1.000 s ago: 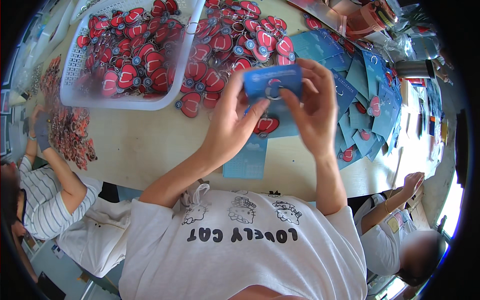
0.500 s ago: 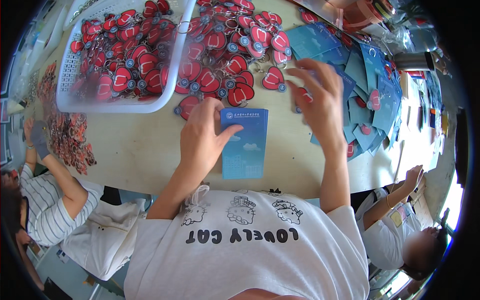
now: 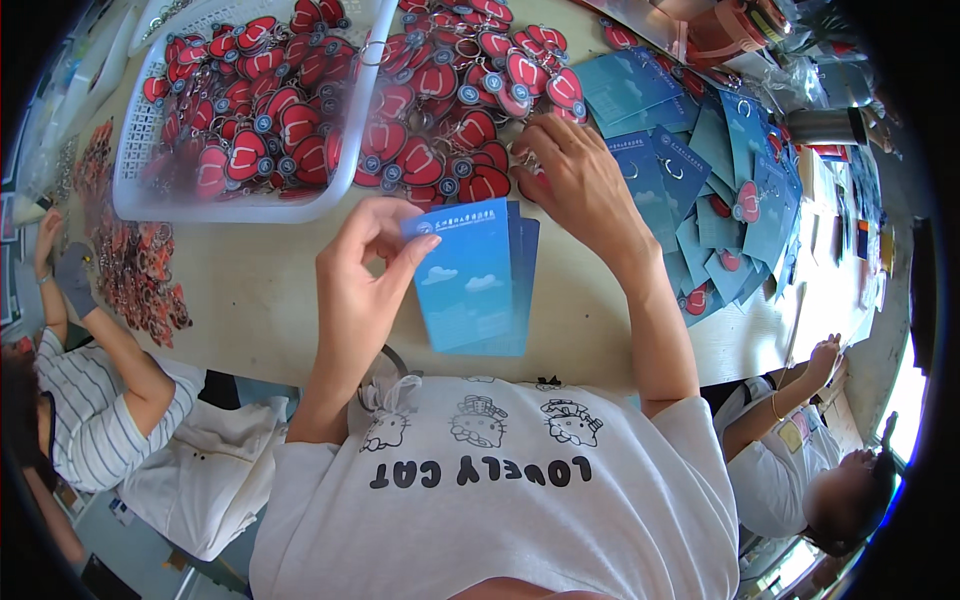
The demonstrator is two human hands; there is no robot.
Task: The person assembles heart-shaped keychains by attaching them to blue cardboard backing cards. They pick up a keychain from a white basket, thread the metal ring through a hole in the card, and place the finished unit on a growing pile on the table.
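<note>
Left hand (image 3: 365, 270) pinches top blue card (image 3: 463, 275) of a small stack.
Right hand (image 3: 575, 175), at 1 o'clock, fingers curled on red keychains (image 3: 470, 160) heaped on table (image 3: 250, 290); grip unclear.

1 view only, head-worn, looking steeply down and close over the table (image 3: 250, 300). The wearer's shirt (image 3: 500, 500) fills 6 o'clock, the basket (image 3: 135, 195) sits at 11 o'clock, and fisheye bending darkens the rim.
</note>
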